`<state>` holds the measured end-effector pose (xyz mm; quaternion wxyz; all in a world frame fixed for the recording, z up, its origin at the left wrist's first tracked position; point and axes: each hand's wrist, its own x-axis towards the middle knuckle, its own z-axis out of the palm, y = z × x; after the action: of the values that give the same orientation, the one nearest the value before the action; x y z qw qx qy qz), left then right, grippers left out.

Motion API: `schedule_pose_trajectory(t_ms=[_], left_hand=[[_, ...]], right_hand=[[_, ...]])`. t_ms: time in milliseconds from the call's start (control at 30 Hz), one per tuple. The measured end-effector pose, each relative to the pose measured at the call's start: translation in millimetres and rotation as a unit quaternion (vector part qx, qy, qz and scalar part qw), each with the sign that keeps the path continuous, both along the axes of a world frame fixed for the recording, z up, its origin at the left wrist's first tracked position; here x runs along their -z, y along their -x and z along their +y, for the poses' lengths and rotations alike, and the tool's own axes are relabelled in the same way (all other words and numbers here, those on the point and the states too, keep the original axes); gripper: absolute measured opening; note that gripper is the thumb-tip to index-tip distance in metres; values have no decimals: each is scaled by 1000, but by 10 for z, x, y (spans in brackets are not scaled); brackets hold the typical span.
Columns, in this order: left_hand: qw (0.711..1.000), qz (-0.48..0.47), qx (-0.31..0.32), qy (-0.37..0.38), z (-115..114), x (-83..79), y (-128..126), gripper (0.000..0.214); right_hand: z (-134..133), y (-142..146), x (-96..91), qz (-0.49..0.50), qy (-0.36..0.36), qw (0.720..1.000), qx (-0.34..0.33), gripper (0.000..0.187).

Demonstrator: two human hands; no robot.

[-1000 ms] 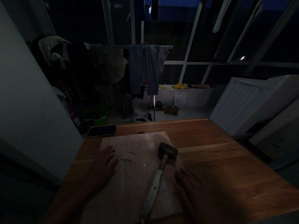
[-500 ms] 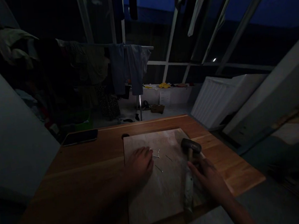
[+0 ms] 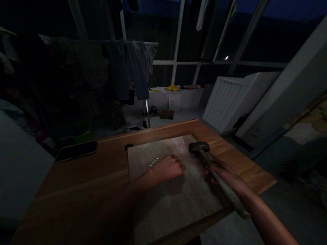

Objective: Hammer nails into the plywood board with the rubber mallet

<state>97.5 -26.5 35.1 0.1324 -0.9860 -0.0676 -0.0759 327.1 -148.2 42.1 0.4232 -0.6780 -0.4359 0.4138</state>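
Note:
A hammer (image 3: 227,192) with a dark head and a pale wooden handle is in my right hand (image 3: 228,175), whose fingers close on the handle. The hammer head rests at or just over the right side of a pale wooden board (image 3: 161,223). My left hand (image 3: 168,168) lies low over the middle of the board with its fingers curled together. Whatever those fingers hold is hidden. Close to the left wrist, a few shiny nails (image 3: 154,162) show on the board, partly covered by the hand.
The board lies on a brown wooden table (image 3: 80,192). A dark phone (image 3: 76,150) sits at the table's far left corner. Beyond are hanging clothes (image 3: 138,69), a white ridged washboard sink (image 3: 225,101) and large windows. The room is dim.
My left hand has moved right across the board, over where loose nails lay, and its fingers have curled. The hammer's handle has swung to the right in my right hand. The view has shifted slightly.

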Motion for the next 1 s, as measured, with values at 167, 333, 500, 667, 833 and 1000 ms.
schedule_pose_trajectory(t_ms=[167,333,500,667,833,1000], left_hand=[[999,-51,-3,18,83,-54,-26,9],[1000,-14,16,22,63,-83,-130,11],[999,5,-9,48,-66,-70,-238,12],[996,-17,-57,68,-143,-35,-185,13],[994,-38,-86,56,-244,2,133,17],[993,-25,-108,42,-391,-9,401,19]], right_hand=[[295,-111,146,-127,-52,989,53,30],[526,-250,225,-233,-70,970,32,39],[511,-210,227,-238,-51,970,-6,55],[473,-78,252,-214,-42,976,-3,51],[468,198,312,-165,-74,983,-4,53],[412,461,334,-126,-71,989,-26,58]])
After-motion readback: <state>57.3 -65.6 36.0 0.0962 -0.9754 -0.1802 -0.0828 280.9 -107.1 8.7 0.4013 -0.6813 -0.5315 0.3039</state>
